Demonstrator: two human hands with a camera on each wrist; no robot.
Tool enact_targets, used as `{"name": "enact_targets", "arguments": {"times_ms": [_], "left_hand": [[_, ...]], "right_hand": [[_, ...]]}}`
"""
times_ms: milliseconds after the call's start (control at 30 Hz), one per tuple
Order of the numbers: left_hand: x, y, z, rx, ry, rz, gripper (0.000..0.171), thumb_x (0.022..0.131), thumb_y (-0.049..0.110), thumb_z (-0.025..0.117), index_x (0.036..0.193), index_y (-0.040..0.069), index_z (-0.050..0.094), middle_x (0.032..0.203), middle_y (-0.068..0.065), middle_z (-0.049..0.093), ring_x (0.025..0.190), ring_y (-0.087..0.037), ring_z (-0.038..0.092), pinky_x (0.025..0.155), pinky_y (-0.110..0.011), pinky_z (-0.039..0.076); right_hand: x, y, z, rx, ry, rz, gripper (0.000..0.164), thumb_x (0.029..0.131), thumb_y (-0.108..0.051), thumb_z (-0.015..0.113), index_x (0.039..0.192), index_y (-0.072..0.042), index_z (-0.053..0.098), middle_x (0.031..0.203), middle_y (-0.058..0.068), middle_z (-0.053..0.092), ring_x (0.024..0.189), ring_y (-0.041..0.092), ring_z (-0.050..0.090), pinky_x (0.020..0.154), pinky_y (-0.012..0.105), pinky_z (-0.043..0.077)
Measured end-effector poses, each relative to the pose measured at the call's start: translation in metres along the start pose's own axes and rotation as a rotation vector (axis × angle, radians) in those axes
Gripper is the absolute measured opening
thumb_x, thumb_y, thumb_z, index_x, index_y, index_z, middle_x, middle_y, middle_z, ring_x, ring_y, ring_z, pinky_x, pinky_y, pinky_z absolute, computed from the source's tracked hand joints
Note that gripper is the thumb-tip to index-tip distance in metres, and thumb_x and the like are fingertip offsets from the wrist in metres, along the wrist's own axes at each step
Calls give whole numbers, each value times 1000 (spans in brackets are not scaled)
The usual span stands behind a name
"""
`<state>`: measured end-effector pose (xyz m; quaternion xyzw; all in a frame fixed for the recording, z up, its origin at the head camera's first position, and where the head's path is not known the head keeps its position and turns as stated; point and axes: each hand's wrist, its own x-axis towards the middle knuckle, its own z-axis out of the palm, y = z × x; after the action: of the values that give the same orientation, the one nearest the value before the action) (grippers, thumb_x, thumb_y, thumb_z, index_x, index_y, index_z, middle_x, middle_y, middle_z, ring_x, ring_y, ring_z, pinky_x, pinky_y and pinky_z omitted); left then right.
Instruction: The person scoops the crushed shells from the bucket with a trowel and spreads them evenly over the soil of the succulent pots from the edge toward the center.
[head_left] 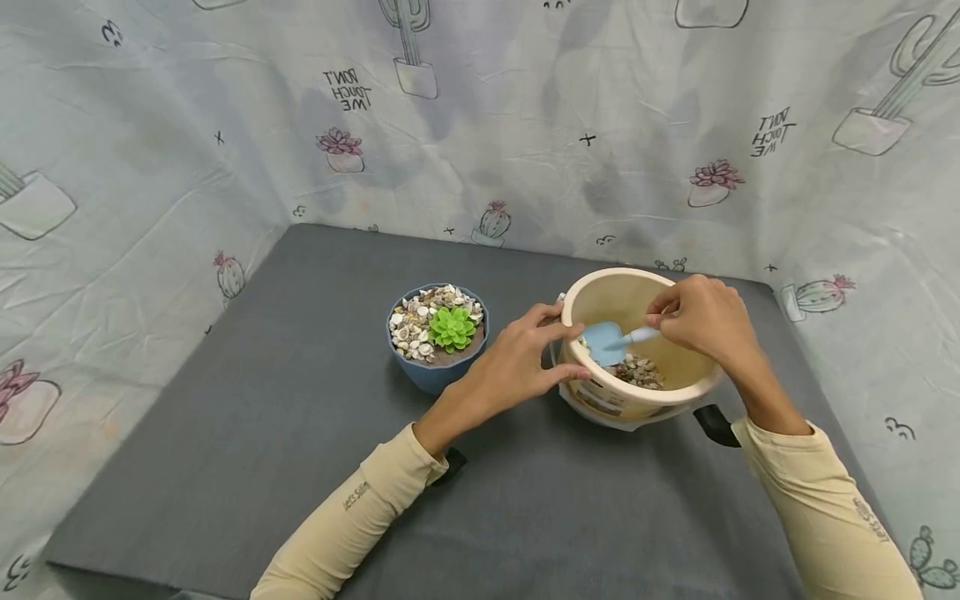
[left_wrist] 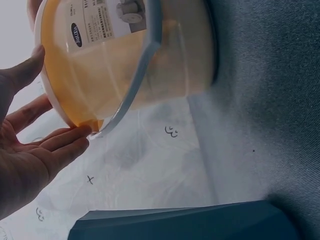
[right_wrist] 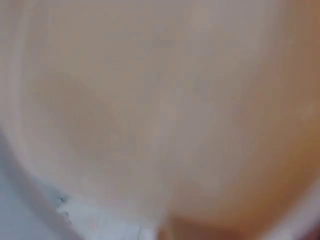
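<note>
A small light-blue shovel [head_left: 603, 343] with a pale handle is tilted inside a cream bucket [head_left: 678, 395]. My right hand [head_left: 701, 321] pinches its handle above the bucket's opening. Shell-like pebbles [head_left: 637, 372] lie at the bucket's bottom. My left hand [head_left: 517, 362] touches the bucket's left rim, thumb and fingers spread and fairly straight in the left wrist view, near the grey bucket handle [left_wrist: 129, 95]. To its left stands a blue pot [head_left: 435, 379] with pale shells and pebbles [head_left: 411, 329], brown soil [head_left: 453, 354] and a green succulent [head_left: 452, 328]. The shovel's blade partly hides the pebbles.
Both the bucket and pot stand on a dark grey tabletop [head_left: 247, 467]. Cactus-printed white cloth [head_left: 480, 125] hangs behind and along both sides. The right wrist view is blurred, mostly filled by the bucket's cream wall [right_wrist: 150, 100].
</note>
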<state>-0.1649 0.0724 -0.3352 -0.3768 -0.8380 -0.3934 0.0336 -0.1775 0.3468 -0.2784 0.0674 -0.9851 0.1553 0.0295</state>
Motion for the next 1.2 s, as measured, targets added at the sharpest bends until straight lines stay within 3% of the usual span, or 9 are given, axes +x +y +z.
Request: {"name": "enact_targets", "arguments": {"times_ms": [100, 200, 500, 600, 667, 833, 1000, 1133, 1200], "left_hand": [[-1, -1, 0, -7, -2, 1, 58, 89, 32, 84, 139, 7, 68, 151, -20, 53, 140, -34, 58, 111, -44, 54], [-2, -3, 0, -6, 2, 4, 58, 90, 33, 83, 140, 8, 68, 152, -20, 52, 141, -34, 58, 110, -43, 55], [-5, -1, -1, 0, -50, 14, 57, 94, 33, 79, 144, 11, 65, 160, -21, 46, 142, -36, 57, 107, -44, 57], [-5, -1, -3, 8, -73, 2, 59, 95, 33, 78, 148, 14, 61, 164, -20, 42, 144, -36, 55, 106, -44, 57], [-6, 0, -6, 27, -85, -13, 62, 96, 34, 77, 152, 16, 57, 167, -19, 38, 144, -35, 56, 104, -44, 58], [-19, -2, -17, 78, -98, -62, 81, 95, 40, 77, 164, 21, 39, 170, -14, 34, 142, -34, 57, 106, -51, 56], [-40, -7, -40, 123, -43, -108, 87, 93, 44, 78, 165, 23, 35, 170, -11, 35, 142, -32, 58, 106, -49, 55], [-59, -17, -58, 163, 65, -191, 93, 88, 45, 82, 165, 21, 36, 171, -13, 33, 151, -36, 46, 113, -51, 51], [-67, -23, -66, 178, 119, -262, 101, 83, 46, 86, 166, 20, 33, 172, -17, 29, 158, -40, 34, 123, -57, 40]], "right_hand": [[-6, 3, -8, 47, -1, 73, 17, 90, -22, 78, 93, -6, 84, 89, 16, 81, 77, 30, 68, 66, 38, 42], [-15, 7, -13, 78, 35, 120, 20, 91, -23, 79, 97, -4, 84, 92, 16, 82, 83, 29, 67, 69, 35, 42], [-44, 26, -31, 143, 85, 205, 25, 94, -25, 77, 101, -2, 83, 100, 19, 79, 74, -2, 52, 58, 23, 42], [-47, 30, -38, 145, 92, 226, 27, 95, -27, 76, 101, -2, 83, 93, 9, 79, 73, -7, 50, 60, 21, 42], [-46, 30, -42, 153, 96, 227, 28, 96, -28, 76, 102, -1, 83, 84, -4, 77, 73, -7, 49, 61, 20, 42], [-46, 20, -46, 192, 103, 241, 33, 97, -32, 75, 107, -1, 82, 71, -39, 57, 76, -9, 48, 63, 19, 41], [-44, 3, -50, 224, 101, 248, 38, 97, -36, 74, 113, -2, 80, 74, -49, 51, 83, -12, 47, 66, 18, 40], [-39, -19, -50, 267, 107, 202, 38, 96, -35, 76, 113, -1, 80, 77, -47, 54, 87, -10, 49, 68, 20, 40], [-36, -31, -48, 292, 120, 167, 36, 95, -31, 78, 110, 1, 80, 75, -46, 56, 86, -8, 50, 67, 19, 41]]}}
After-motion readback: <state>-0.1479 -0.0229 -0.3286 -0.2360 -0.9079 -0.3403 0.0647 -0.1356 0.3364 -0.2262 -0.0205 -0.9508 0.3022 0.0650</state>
